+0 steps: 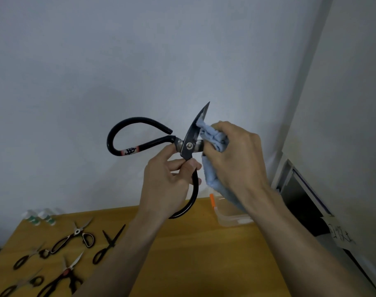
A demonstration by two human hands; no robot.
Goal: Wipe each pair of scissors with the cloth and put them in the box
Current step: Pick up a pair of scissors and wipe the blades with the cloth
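Observation:
I hold a large pair of black scissors [140, 138] with wide looped handles up in front of the wall, blades spread open. My left hand [167, 183] grips the lower handle just below the pivot. My right hand [236, 159] holds a bunched light blue cloth [215, 136] and presses it against the lower blade beside the pivot; that blade is mostly hidden by the cloth. The other blade points up. A clear plastic box [232, 217] with an orange clip stands on the wooden table [204, 254], partly behind my right forearm.
Several more pairs of scissors [75, 236] lie spread on the table's left part, a slim black pair [110, 243] among them. Small white bottles [39, 217] stand at the back left corner. A white cabinet [343, 125] rises to the right of the table.

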